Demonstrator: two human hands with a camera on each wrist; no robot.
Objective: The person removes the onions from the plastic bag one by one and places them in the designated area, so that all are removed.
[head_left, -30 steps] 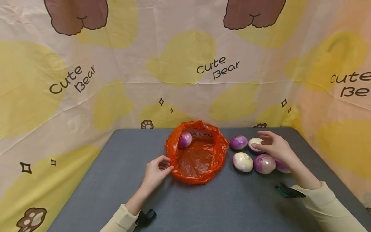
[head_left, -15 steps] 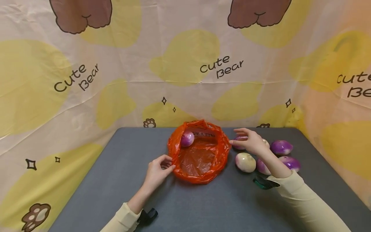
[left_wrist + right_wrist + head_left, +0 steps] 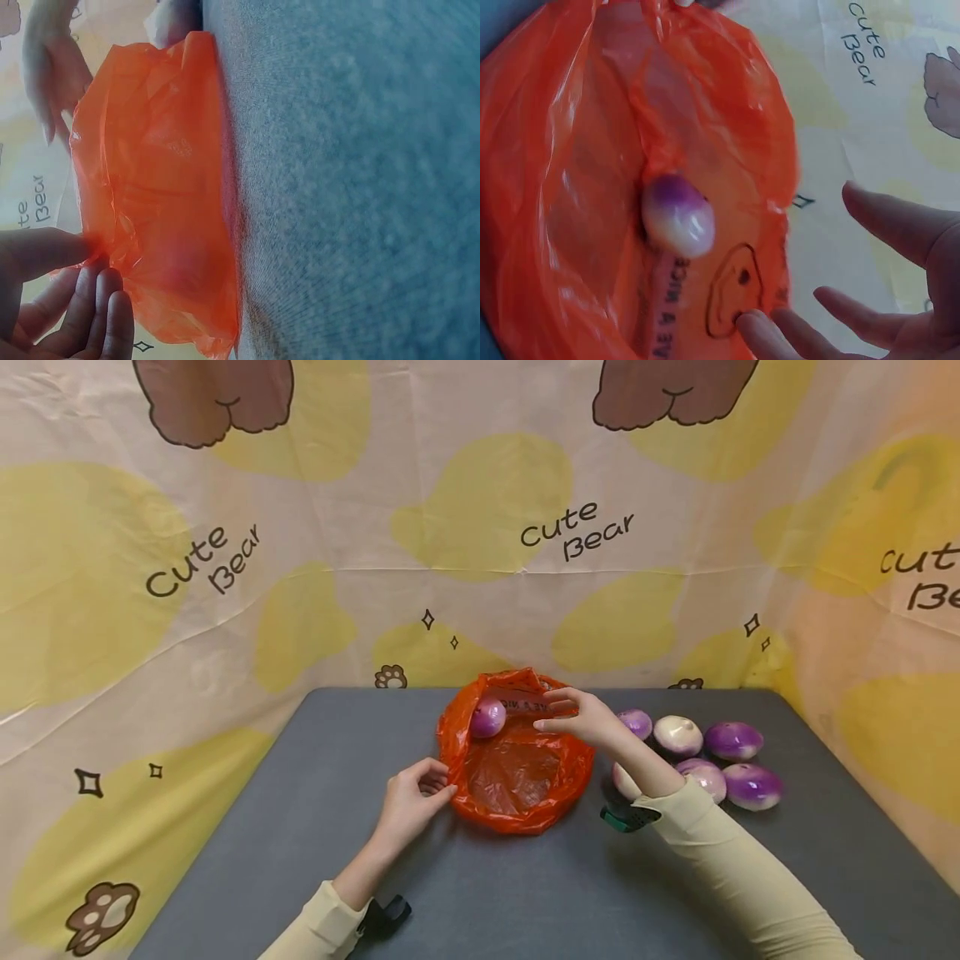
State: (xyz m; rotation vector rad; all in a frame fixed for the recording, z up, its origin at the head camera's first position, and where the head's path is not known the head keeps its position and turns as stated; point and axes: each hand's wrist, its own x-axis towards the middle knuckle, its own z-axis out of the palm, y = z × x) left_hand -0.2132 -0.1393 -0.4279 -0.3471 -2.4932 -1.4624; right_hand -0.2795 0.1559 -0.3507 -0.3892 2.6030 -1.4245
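Note:
An orange-red plastic bag (image 3: 517, 817) stands upright with its mouth spread wide. One glossy, round purple-and-white vegetable (image 3: 678, 216), like an onion or turnip, lies inside near the bag's printed wall. At the bag's left side, my left hand (image 3: 411, 797) pinches its rim between thumb and fingers; the left wrist view shows the gathered film at the fingertips. My right hand (image 3: 581, 718) reaches over the right part of the bag's mouth. Its fingers are spread apart and hold nothing, as the right wrist view shows.
Several more such vegetables (image 3: 733, 740) sit in two loose rows on the grey table (image 3: 315, 735), right of the bag and partly behind my right forearm. A patterned cloth (image 3: 480, 510) hangs behind the table and along its sides.
My right hand has moved left from above the loose vegetables to over the bag's mouth, its fingers empty. My left hand keeps its pinch on the rim. The head view has shifted slightly.

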